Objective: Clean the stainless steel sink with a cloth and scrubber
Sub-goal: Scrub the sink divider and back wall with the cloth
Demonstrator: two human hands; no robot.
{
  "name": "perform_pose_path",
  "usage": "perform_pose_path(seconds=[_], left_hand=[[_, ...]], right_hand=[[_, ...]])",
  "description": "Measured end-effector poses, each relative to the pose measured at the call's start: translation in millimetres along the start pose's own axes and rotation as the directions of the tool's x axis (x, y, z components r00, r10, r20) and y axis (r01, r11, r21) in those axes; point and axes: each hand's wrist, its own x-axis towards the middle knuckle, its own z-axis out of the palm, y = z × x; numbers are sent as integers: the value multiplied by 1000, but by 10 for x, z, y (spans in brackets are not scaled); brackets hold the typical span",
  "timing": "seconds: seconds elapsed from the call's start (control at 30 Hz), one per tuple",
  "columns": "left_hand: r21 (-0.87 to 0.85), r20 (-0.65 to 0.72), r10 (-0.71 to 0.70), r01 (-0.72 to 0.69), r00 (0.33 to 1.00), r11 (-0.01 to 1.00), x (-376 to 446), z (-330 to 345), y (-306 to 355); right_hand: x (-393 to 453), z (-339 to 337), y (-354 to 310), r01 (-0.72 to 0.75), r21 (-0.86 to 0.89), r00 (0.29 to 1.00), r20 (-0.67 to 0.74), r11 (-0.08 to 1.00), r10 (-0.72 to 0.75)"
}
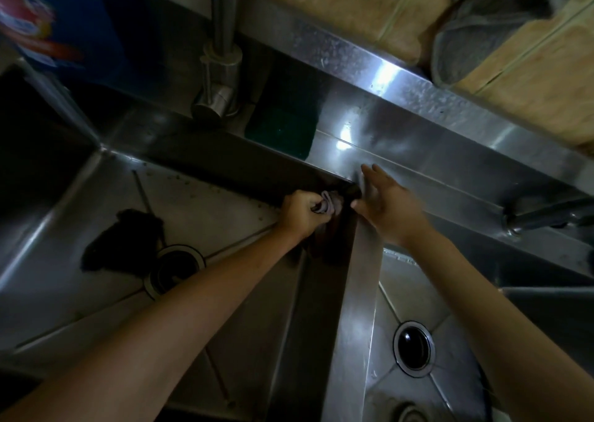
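1. At the far left we see a blue packet (64,20) with red and white print, blurred, standing behind the stainless steel sink (418,139).
2. In the left basin a dark scrubber (122,240) lies on the floor of the basin, just beside the round drain (175,269) and touching its rim.
3. Behind the basin a steel tap (218,78) rises from the back ledge, and a dark green sponge (281,129) sits on that ledge just to the right of the tap's base.
4. Our left hand (300,212) has a closed grip on a small bunched grey cloth (104,204), fingers curled round it, pressing it into the back corner of the left basin where the divider meets the back wall.
5. Our right hand (385,206) has an open grip: the fingers are straight and spread, resting flat on the ledge at the top of the divider, just beside the cloth.
6. The right basin holds a drain with a dark stopper (413,346).
7. At the upper right a grey towel (488,26) lies on the tan tiled surface behind the sink.
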Motion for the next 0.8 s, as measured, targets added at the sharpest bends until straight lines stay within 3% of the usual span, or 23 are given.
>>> perform_pose_path(seconds=[0.23,0.8], left_hand=[[54,5,23,-23,1000,998,39,77,-266],[152,-56,-43,51,997,987,74,264,-638]], right_hand=[[123,254,94,44,-149,997,-58,988,-53],[143,467,156,41,-161,987,-145,986,-65]])
